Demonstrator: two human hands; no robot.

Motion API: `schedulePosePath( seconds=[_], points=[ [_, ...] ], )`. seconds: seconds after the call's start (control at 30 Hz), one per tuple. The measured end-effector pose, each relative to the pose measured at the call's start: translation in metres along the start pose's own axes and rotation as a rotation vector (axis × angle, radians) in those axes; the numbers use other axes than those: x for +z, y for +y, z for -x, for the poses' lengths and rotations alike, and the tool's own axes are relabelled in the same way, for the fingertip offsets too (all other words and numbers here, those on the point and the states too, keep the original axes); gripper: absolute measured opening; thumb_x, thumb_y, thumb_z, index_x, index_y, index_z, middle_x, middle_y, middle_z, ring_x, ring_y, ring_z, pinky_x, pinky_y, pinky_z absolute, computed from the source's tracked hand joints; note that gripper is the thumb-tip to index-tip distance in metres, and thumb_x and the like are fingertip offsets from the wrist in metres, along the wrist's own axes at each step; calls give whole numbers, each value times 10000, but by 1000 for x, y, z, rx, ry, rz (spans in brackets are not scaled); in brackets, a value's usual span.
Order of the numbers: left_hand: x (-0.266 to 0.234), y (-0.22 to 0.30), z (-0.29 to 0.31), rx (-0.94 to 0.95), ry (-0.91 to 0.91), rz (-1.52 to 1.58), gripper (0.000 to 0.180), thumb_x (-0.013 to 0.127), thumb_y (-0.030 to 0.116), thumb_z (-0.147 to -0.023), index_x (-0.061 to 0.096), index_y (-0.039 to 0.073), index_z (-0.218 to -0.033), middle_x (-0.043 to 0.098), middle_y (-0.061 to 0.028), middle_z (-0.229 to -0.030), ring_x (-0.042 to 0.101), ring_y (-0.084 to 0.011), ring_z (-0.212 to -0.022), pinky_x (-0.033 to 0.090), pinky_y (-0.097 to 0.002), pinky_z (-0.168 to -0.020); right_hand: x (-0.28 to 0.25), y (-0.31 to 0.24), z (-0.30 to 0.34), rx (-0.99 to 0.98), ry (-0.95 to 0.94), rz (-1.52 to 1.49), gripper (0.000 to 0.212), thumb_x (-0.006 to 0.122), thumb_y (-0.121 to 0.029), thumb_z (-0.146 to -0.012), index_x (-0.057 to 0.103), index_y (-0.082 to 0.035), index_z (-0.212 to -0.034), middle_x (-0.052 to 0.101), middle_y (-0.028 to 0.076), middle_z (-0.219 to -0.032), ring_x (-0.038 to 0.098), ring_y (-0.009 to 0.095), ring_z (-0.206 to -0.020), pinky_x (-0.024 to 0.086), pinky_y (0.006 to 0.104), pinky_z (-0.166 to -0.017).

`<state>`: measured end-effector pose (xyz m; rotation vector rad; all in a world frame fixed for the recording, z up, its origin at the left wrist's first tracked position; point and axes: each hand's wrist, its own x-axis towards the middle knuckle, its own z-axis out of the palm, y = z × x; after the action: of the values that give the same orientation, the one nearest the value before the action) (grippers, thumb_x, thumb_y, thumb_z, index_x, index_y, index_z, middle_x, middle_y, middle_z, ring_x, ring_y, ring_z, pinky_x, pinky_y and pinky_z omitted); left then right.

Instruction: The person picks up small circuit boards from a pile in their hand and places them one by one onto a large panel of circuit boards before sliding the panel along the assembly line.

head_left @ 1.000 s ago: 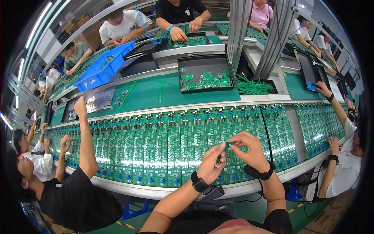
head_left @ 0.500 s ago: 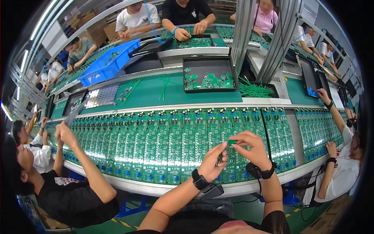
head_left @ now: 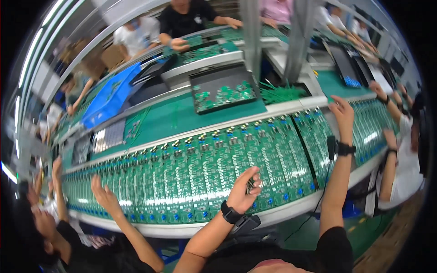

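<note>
My left hand (head_left: 243,192) is closed around a few small dark and metallic-looking pieces (head_left: 250,183), partly hidden by the fingers. It hovers over a long row of green circuit boards (head_left: 182,182) lying side by side. My right hand (head_left: 342,116) is raised toward the far edge of the row, near its right part. Its fingers are bent and apart, and no object shows between them. Beyond the row stands a black tray (head_left: 207,77) holding many small green circuit boards (head_left: 230,94).
Thin green strips (head_left: 282,92) fill a bin right of the tray. A blue crate (head_left: 109,100) stands farther left. Metal posts (head_left: 298,45) rise at the back. Co-workers sit around the line; one's hand (head_left: 105,198) reaches over the boards at left.
My right hand has parted from my left and swung right and away from me. The small green board between its fingertips no longer shows. The whole view has tilted and shifted.
</note>
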<state>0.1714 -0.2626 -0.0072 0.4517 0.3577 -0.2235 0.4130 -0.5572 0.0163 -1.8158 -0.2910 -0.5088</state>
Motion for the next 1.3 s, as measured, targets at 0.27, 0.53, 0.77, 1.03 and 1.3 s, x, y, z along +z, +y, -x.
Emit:
schedulePosePath(
  seconds=[0.27, 0.53, 0.77, 1.03, 1.3],
  points=[
    [9, -3, -2, -50, -1, 57, 83, 494, 150, -899, 496, 68, -888, 428, 17, -684, 384, -73, -590, 301, -183, -425, 9, 53, 4, -20, -8, 475, 243, 599, 12, -670, 632, -41, -905, 615, 98, -780, 607, 173, -681, 480, 265, -644],
    [9, -4, 1, -53, 1, 72, 78, 492, 145, -897, 494, 68, -882, 426, 18, -688, 377, -72, -591, 301, -184, -431, 5, 58, 15, 18, 0, 472, 171, 619, 6, -686, 619, -31, -853, 620, 95, -767, 605, 183, -671, 484, 278, -621],
    [11, -4, 2, -35, 15, 54, 78, 497, 144, -893, 498, 69, -875, 425, 21, -684, 374, -69, -587, 294, -185, -432, 7, 51, 18, 42, 25, 432, 163, 617, 15, -666, 618, -33, -822, 618, 115, -754, 607, 232, -703, 486, 322, -645],
    [14, -9, 4, -27, 32, 34, 74, 501, 143, -889, 501, 70, -877, 428, 22, -678, 371, -69, -582, 296, -187, -436, 3, 60, 17, 47, 21, 479, 170, 615, 23, -669, 623, -34, -828, 623, 119, -757, 612, 246, -722, 487, 331, -657],
    [17, -10, 4, -24, 37, 39, 81, 507, 146, -887, 507, 69, -864, 435, 15, -674, 376, -72, -578, 300, -187, -437, 5, 65, 14, 33, 28, 539, 173, 610, 24, -666, 626, -41, -826, 631, 114, -756, 615, 260, -734, 486, 346, -667]
  ],
)
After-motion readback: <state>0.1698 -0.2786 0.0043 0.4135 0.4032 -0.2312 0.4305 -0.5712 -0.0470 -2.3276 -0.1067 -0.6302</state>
